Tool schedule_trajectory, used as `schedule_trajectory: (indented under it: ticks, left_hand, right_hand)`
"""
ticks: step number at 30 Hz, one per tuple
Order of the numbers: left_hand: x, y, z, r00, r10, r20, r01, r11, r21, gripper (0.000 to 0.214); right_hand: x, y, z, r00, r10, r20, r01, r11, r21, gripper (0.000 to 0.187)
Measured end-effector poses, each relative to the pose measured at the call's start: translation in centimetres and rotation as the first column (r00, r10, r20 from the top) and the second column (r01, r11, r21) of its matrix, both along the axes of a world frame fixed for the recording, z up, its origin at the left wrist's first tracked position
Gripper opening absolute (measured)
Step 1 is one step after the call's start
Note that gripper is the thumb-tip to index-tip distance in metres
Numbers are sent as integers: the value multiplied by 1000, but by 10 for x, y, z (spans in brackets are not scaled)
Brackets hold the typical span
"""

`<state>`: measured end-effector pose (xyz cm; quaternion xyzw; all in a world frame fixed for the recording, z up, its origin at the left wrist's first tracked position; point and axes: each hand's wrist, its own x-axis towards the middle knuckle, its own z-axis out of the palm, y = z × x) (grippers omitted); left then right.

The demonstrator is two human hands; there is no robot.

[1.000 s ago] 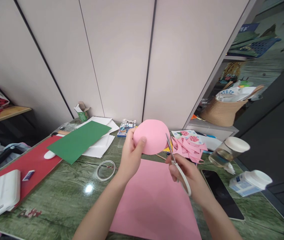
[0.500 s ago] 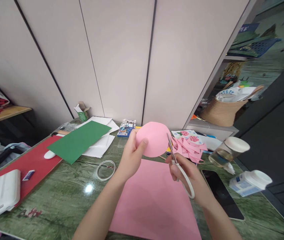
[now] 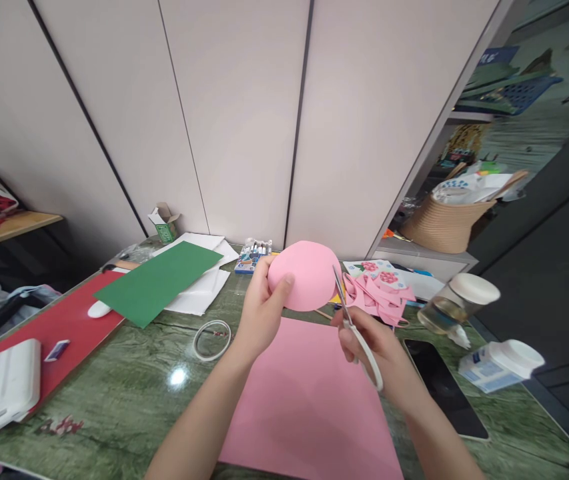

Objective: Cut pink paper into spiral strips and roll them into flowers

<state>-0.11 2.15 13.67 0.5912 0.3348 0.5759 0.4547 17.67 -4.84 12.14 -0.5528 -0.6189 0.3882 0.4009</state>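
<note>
Pink paper disc (image 3: 307,273): above the bench (image 3: 129,400), almost round; trimming looks nearly done
Left hand (image 3: 263,310): grip pinches disc at nine o'clock
Right hand (image 3: 371,340): grip holds scissors (image 3: 348,320), three o'clock
Pink offcuts (image 3: 379,297): heaped past three
Pink sheet (image 3: 309,400): whole, six o'clock

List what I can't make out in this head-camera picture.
In the head view:
Left hand: most fingers hidden behind the pink disc.
Scissors: one handle loop mostly hidden by the right hand.
Pink sheet: near right corner cut off by the bottom edge.
White bottle: label too blurred to read.
</note>
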Motion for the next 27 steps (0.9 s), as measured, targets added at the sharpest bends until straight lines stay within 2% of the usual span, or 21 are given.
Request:
schedule_trajectory:
  ticks: [7, 15, 20, 27]
  left_hand:
    - [1, 1, -1, 1000, 11, 4, -11, 1000, 9, 23]
    - [-2, -2, 3, 998, -55, -40, 55, 998, 6, 22]
    - [-2, -3, 4, 997, -63, -36, 63, 998, 0, 21]
    - [-2, 0, 2, 1000, -12, -23, 13, 1000, 11, 23]
  right_hand:
    - [1, 0, -1, 1000, 21, 1, -21, 1000, -14, 23]
    - [2, -1, -2, 999, 41, 6, -42, 999, 35, 31]
    - [0, -2, 0, 999, 32, -5, -32, 999, 21, 28]
    - [0, -1, -1, 1000, 28, -10, -28, 1000, 10, 23]
